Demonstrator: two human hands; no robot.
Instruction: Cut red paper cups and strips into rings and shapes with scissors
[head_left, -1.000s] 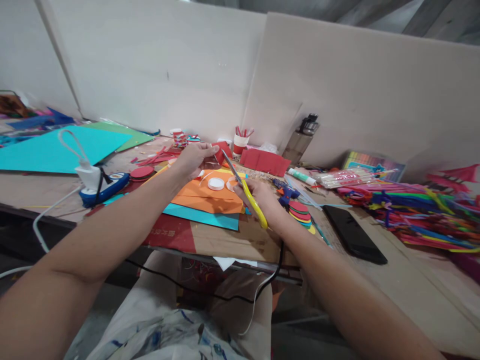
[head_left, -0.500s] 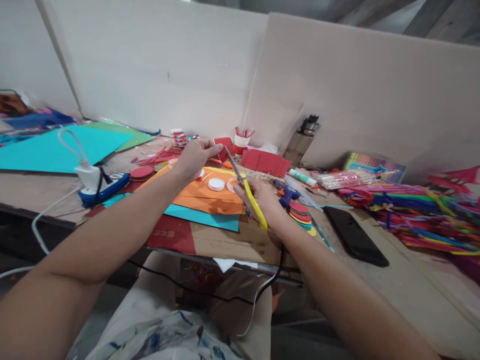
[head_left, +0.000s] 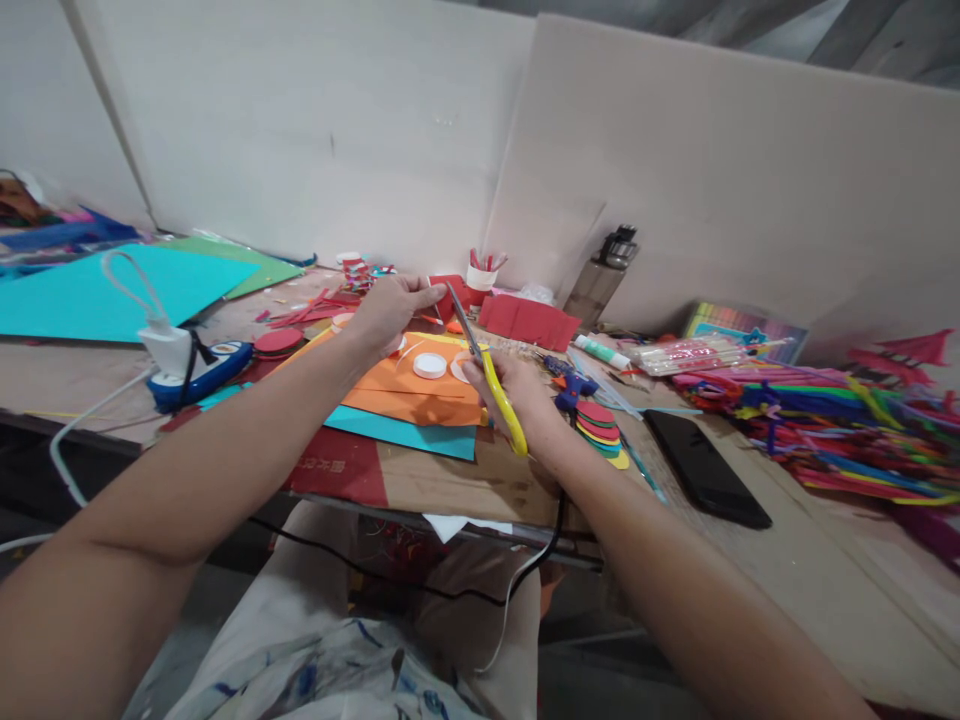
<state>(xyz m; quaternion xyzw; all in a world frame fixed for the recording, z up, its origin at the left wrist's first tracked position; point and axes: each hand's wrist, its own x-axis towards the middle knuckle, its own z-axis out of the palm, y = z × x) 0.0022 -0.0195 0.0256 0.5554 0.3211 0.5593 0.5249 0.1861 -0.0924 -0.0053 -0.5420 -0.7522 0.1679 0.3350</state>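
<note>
Scissors [head_left: 501,395] — at red paper [head_left: 458,288], panel edge [head_left: 518,130] behind

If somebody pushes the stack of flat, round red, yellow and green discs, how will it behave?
The stack of red, yellow and green discs, perhaps card or foam, might slide apart, because its edges are staggered. Looking thin, each is likely light. Lying flat, they seem unlikely to roll.

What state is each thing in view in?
Left hand: pinching red paper piece
Right hand: holding yellow-handled metal scissors
Scissors: blade opening unclear
Black rectangular phone: flat, screen dark
Dark cylindrical bottle: lid on
White-and-red round cup: holding red sticks
Multicoloured round discs: stacked
Green-and-white glue tube: lying sideways
</note>
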